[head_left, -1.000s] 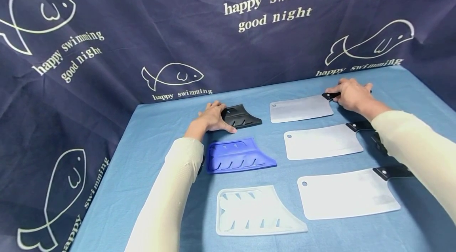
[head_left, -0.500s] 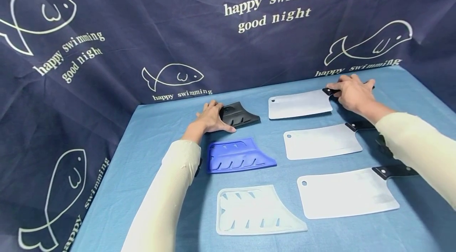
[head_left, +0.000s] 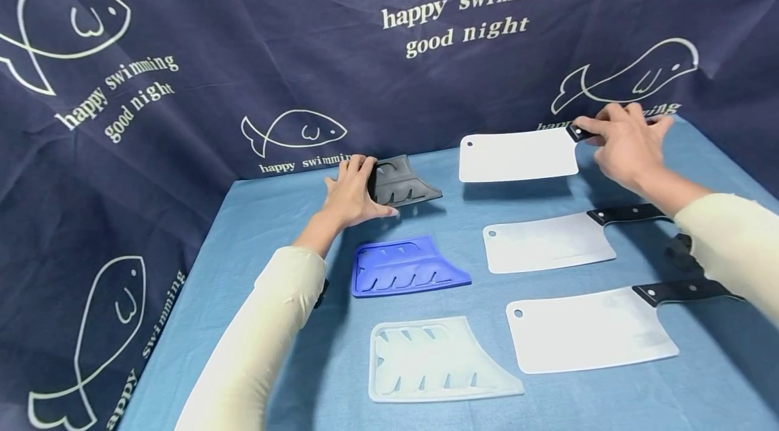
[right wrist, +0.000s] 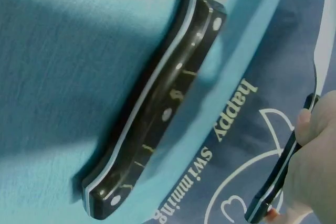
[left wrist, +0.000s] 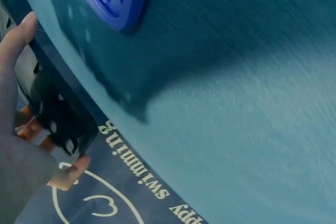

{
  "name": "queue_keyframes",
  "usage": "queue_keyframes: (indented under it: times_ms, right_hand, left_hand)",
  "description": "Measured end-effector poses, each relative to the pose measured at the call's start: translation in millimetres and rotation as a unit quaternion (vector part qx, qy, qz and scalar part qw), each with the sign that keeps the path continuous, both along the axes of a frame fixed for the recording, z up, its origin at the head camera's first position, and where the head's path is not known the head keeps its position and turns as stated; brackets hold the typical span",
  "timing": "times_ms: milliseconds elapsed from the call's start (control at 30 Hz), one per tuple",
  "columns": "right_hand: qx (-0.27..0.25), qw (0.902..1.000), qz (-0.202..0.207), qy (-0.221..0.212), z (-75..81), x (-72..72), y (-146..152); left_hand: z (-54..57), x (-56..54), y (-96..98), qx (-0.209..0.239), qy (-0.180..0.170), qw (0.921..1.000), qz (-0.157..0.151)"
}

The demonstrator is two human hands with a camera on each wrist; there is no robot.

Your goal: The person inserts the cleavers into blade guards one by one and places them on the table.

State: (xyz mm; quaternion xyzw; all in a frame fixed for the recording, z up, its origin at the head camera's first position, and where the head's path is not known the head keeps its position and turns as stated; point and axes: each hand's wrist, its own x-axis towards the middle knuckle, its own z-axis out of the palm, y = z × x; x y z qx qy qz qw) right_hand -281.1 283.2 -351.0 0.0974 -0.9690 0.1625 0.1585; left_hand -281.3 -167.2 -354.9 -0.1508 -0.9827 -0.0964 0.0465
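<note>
At the back left, my left hand (head_left: 351,194) grips the squared end of a black knife sheath (head_left: 403,180), thumb on the near edge and fingers on the far edge. The sheath is raised off the cloth. My right hand (head_left: 629,147) holds a cleaver (head_left: 517,157) by its black handle, the blade pointing left above the table. Sheath and blade are apart, with a gap between them. The right wrist view shows the fingers round the cleaver handle (right wrist: 278,177). In the left wrist view the black sheath (left wrist: 58,114) is dark and partly hidden by the hand.
Nearer on the blue cloth lie a blue sheath (head_left: 408,267) and a whitish translucent sheath (head_left: 435,360). To their right lie a second cleaver (head_left: 548,243) and a third cleaver (head_left: 590,329), handles rightward. A navy curtain (head_left: 304,52) with fish prints hangs behind.
Both hands have risen from the table, lifting the black sheath and the far cleaver. The cleaver's blade now stands higher with its shadow beneath. The other sheaths and cleavers have stayed put.
</note>
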Motion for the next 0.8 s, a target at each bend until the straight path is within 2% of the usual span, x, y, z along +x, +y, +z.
queue_keyframes:
  times_ms: [233,433,667,800]
  right_hand:
    - [-0.036,0.9975,-0.017,0.057,12.0,11.8,6.5]
    - [-0.061,0.9909,-0.019,0.118,17.5,23.7,7.2]
    - [-0.066,0.9841,-0.032,0.162,21.4,34.3,5.0]
    - [-0.087,0.9734,-0.016,0.211,22.9,38.6,4.3]
  left_hand:
    - [8.3,11.6,-0.5,0.006,0.09,0.9959,-0.012]
    - [16.2,21.4,-1.5,0.0,0.142,0.9899,-0.006]
    - [20.5,26.3,-4.4,0.03,0.203,0.9786,-0.016]
    - [21.4,29.6,-4.0,0.044,0.229,0.9722,-0.019]
